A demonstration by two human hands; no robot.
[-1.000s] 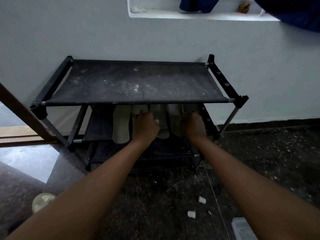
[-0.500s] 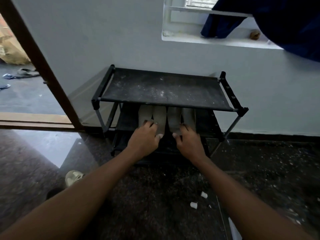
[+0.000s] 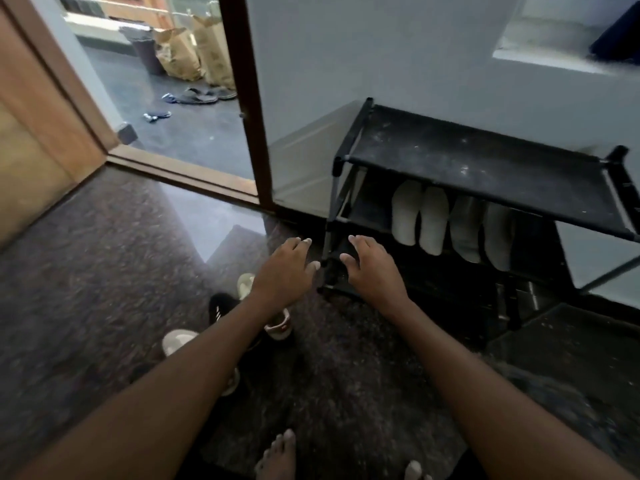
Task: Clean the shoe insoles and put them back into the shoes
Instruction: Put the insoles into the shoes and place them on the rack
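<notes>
Several pale insoles [image 3: 431,221] lie side by side on the middle shelf of a black shoe rack [image 3: 485,168] against the wall. My left hand [image 3: 284,271] and my right hand [image 3: 372,268] hover empty in front of the rack's left end, fingers relaxed and spread, apart from the insoles. On the dark floor under my left forearm stand several shoes: a black one with white stripes [image 3: 220,306], a beige one [image 3: 180,339] and a white one with a red mark [image 3: 278,325], partly hidden by the arm.
An open doorway [image 3: 173,98] at the left leads outside, where sandals and paper bags lie. A wooden door [image 3: 38,133] stands open at far left. My bare feet [image 3: 277,455] are at the bottom edge. A window ledge [image 3: 554,60] is above the rack.
Both hands let go of the insoles on the shelf and drew back to the left. The view swung left, bringing the doorway and the shoes on the floor into sight.
</notes>
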